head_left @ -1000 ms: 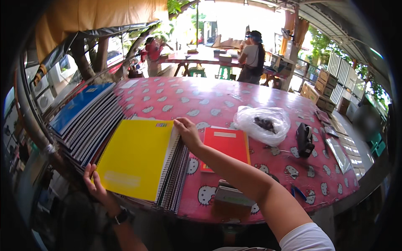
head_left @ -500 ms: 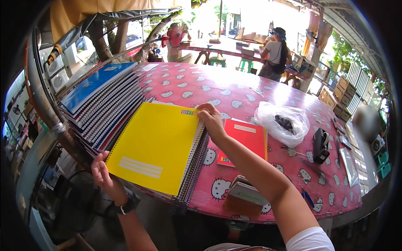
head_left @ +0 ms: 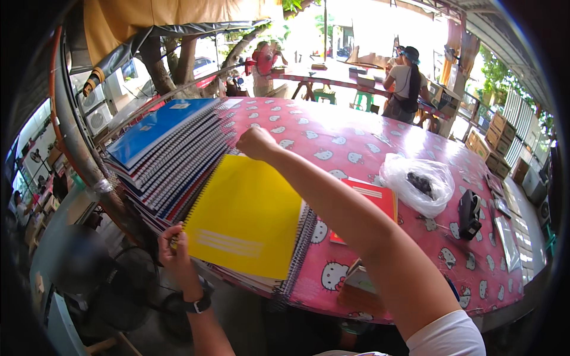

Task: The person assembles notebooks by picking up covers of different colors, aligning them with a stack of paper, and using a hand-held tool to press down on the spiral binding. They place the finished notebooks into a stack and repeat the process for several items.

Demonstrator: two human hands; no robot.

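Observation:
A yellow spiral notebook [head_left: 249, 204] lies on top of a pile with its coil along the left side. At its near left corner, my left hand [head_left: 173, 252] pinches the coiled edge between thumb and fingers. My right hand [head_left: 256, 143] is curled closed just past the notebook's far edge; its fingertips are hidden, so I cannot see whether anything is in them. Left of the yellow notebook rises a tall stack of spiral notebooks topped by a blue one [head_left: 160, 127].
My right forearm partly covers a red notebook [head_left: 380, 196]. Beyond it are a clear plastic bag [head_left: 404, 178] with dark contents and a black tape dispenser [head_left: 469, 215]. A small stack of pads [head_left: 361, 285] sits at the near edge. People stand at a far table.
My right hand has left the yellow notebook's far right corner and moved left along the far edge, closing up. My left hand stays at the near left corner. The whole view has shifted slightly.

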